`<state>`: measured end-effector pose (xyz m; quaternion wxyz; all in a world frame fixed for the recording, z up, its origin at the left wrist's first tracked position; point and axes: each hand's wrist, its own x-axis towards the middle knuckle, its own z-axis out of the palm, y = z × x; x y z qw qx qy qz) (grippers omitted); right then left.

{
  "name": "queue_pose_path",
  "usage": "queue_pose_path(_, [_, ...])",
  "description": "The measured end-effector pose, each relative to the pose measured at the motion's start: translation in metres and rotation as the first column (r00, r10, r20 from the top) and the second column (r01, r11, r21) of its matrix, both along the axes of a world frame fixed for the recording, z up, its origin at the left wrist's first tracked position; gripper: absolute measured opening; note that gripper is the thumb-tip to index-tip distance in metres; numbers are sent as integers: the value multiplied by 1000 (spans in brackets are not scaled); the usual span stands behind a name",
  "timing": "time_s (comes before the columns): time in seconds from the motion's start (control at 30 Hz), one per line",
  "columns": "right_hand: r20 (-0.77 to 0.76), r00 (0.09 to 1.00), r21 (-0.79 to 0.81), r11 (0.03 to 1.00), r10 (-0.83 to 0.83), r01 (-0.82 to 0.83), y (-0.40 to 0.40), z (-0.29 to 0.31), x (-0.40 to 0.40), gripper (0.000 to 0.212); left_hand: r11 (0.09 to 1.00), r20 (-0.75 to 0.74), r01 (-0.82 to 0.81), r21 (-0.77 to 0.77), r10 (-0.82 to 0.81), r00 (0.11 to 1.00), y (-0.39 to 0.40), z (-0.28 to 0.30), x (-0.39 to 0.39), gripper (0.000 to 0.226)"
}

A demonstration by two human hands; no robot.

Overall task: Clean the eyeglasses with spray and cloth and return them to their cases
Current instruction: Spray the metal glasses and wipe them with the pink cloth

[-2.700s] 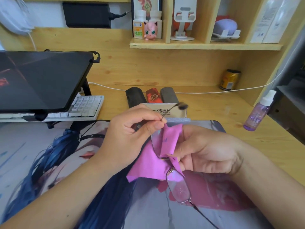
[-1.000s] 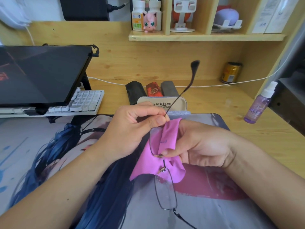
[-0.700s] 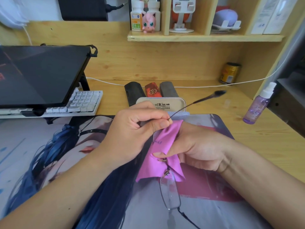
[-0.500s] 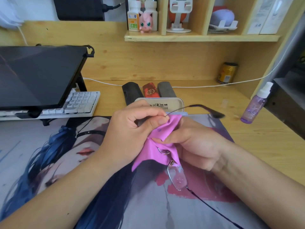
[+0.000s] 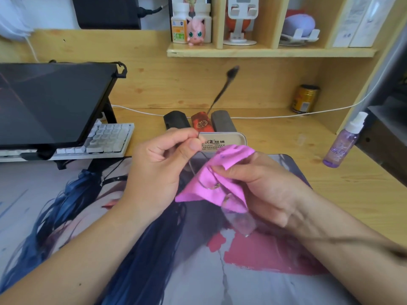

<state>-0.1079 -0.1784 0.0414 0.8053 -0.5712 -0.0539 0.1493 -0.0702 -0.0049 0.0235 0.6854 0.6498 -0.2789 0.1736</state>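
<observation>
A moment ago the upper temple lay low to the right; now it points up and away, so the eyeglasses [image 5: 239, 219] have been turned and wiping continues. The left hand [image 5: 158, 166] pinches the frame; the right hand [image 5: 262, 190] squeezes the pink cloth [image 5: 211, 190] around one lens, above the tabletop [image 5: 330, 177]; the cases [image 5: 222, 138] wait behind.

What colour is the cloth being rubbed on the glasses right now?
Bright pink-magenta cleaning cloth, seen in the head view, held by the right hand.
</observation>
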Motion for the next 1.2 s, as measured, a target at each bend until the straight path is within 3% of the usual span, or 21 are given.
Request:
queue_pose_path(0.2, [55,965,-314,922,256,-227,-10,3,1,33,990,123,59,131,-75,990,2,-1,0,14])
queue_pose_path(0.47, [-21,931,-298,887,365,-354,-3,0,-3,25,961,115,167,220,-195,974,-3,-4,-1,9])
queue_pose_path(0.57, [-1,950,-291,909,313,-299,2,-1,-5,32,961,108,147,234,-176,978,-4,-4,-1,8])
queue_pose_path(0.7, [33,978,-283,941,205,-187,7,-2,-5,25,971,116,76,226,-105,988,-4,-5,0,12])
queue_pose_path(0.83, [-5,998,-165,984,61,-61,13,-5,-4,47,983,76,15,183,-30,997,-8,-5,1,15])
queue_pose_path(0.97, [-8,998,-57,996,-66,65,11,-7,-2,18,994,-15,48,98,-47,999,-8,-1,2,14])
queue_pose_path(1.07, [0,990,29,989,-144,144,12,-7,-2,20,997,-77,57,45,-53,996,-5,-1,2,12])
queue_pose_path(1.2, [19,996,-19,996,-89,89,10,-6,0,8,995,-35,39,87,-36,999,-4,-3,1,18])
